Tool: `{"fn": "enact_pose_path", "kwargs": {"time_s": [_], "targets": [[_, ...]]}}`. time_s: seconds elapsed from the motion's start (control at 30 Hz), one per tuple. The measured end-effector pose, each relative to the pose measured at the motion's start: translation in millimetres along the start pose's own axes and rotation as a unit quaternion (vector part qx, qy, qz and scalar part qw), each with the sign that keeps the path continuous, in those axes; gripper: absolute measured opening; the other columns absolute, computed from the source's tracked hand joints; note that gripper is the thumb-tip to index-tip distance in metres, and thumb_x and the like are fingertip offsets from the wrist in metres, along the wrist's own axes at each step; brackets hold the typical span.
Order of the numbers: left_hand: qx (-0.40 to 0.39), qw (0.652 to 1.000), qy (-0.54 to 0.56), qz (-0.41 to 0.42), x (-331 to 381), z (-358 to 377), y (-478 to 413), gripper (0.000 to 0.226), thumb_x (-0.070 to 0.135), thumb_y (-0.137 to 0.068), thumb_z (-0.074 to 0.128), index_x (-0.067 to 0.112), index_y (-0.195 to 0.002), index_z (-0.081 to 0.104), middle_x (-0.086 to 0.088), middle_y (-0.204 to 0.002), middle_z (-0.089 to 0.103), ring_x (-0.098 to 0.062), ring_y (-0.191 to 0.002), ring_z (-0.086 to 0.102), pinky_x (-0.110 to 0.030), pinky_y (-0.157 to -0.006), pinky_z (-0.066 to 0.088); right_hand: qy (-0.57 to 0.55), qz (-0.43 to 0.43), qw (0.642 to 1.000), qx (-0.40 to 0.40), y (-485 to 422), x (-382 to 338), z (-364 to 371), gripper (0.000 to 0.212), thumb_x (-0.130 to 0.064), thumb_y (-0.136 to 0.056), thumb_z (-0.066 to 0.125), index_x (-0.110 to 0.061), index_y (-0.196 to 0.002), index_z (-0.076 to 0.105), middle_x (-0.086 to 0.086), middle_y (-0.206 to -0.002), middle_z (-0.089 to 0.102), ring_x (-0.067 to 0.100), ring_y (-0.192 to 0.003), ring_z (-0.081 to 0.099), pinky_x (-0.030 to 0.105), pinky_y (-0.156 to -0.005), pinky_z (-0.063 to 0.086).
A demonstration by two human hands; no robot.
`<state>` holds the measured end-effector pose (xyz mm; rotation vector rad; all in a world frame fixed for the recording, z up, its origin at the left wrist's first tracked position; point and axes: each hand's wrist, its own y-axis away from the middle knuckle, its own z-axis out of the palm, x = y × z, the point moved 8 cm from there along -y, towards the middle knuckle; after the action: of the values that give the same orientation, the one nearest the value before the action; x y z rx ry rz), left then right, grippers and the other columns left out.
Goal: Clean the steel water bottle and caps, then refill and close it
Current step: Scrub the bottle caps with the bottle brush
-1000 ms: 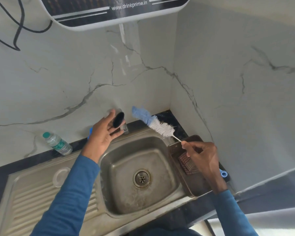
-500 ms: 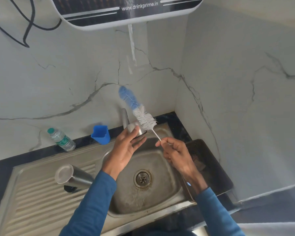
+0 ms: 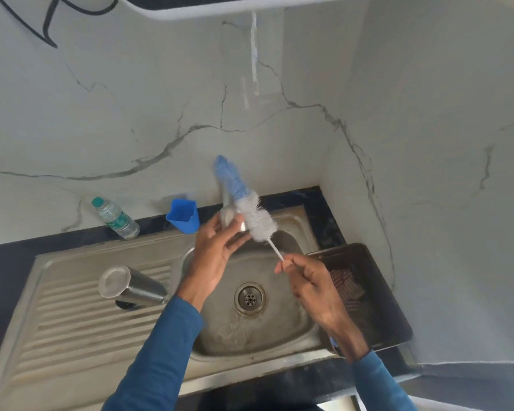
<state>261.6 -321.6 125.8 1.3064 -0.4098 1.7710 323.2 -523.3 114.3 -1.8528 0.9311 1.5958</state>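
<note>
The steel bottle (image 3: 132, 286) lies on its side on the drainboard, with a black cap (image 3: 125, 305) partly hidden under it. My left hand (image 3: 217, 256) reaches the steel tap (image 3: 225, 207) at the back of the sink, thumb and fingers closed round its lower part. My right hand (image 3: 306, 280) pinches the thin white handle of a bottle brush (image 3: 257, 221). The white and blue bristles point up beside the tap. Water looks to be splashing in the sink basin (image 3: 291, 330).
A blue plastic cup (image 3: 183, 216) and a small plastic water bottle (image 3: 116, 218) stand on the dark counter behind the drainboard. A dark tray (image 3: 380, 310) holding a scrub pad (image 3: 346, 284) sits right of the basin. A water purifier (image 3: 220, 7) hangs overhead.
My left hand, which held a black cap near the wall, has moved onto the tap and no longer holds it. My right hand has moved left from the tray and swung the brush upright.
</note>
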Motion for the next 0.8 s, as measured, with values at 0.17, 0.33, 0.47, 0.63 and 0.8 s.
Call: {"fn": "enact_pose_path", "kwargs": {"time_s": [0.17,0.33,0.47,0.63,0.8], "targets": [[-0.060,0.997,-0.044,-0.019,-6.9,5.6,13.7,0.045,0.018,-0.092,0.076,0.008,-0.135,0.065,-0.012,-0.128,0.074,-0.031,-0.120,0.070,-0.040,-0.100,0.060,-0.007,-0.001,1.000,0.012,3.7,-12.9,6.1,0.027,-0.009,-0.108,0.052,-0.016,-0.091,0.071,-0.016,-0.052,0.039,0.007,-0.045,0.031,0.021,-0.045,0.027],[-0.015,1.000,0.023,-0.015,10.0,-21.0,19.7,0.035,0.020,-0.087,0.081,0.010,-0.119,0.072,-0.014,-0.121,0.075,-0.034,-0.113,0.072,-0.038,-0.092,0.063,0.035,-0.013,0.999,0.007,8.2,-27.9,23.5,0.026,-0.014,-0.108,0.054,-0.020,-0.090,0.072,-0.017,-0.050,0.040,0.005,-0.045,0.032,0.022,-0.046,0.027],[-0.005,0.999,0.034,-0.028,25.6,-41.0,16.4,0.042,0.022,-0.084,0.079,0.011,-0.121,0.062,-0.014,-0.116,0.074,-0.028,-0.098,0.075,-0.038,-0.085,0.065,0.029,0.003,1.000,0.010,26.8,-28.6,52.3,0.026,-0.015,-0.108,0.055,-0.021,-0.089,0.072,-0.013,-0.052,0.034,0.009,-0.047,0.028,0.025,-0.048,0.023],[-0.045,0.996,0.074,-0.034,19.3,-44.7,32.3,0.039,0.023,-0.092,0.077,0.007,-0.124,0.063,-0.015,-0.113,0.075,-0.033,-0.100,0.075,-0.039,-0.090,0.064,0.050,-0.012,0.998,0.042,24.0,-51.0,69.4,0.026,-0.016,-0.109,0.054,-0.020,-0.091,0.072,-0.016,-0.051,0.037,0.007,-0.045,0.030,0.021,-0.045,0.029],[-0.027,0.992,0.119,-0.043,26.1,-63.1,29.7,0.042,0.032,-0.096,0.071,0.009,-0.130,0.063,-0.004,-0.101,0.075,-0.019,-0.090,0.070,-0.030,-0.079,0.063,0.073,0.021,0.997,0.029,48.2,-48.1,91.0,0.028,-0.013,-0.109,0.054,-0.016,-0.089,0.072,-0.023,-0.052,0.049,-0.001,-0.046,0.042,0.014,-0.052,0.031]]}}
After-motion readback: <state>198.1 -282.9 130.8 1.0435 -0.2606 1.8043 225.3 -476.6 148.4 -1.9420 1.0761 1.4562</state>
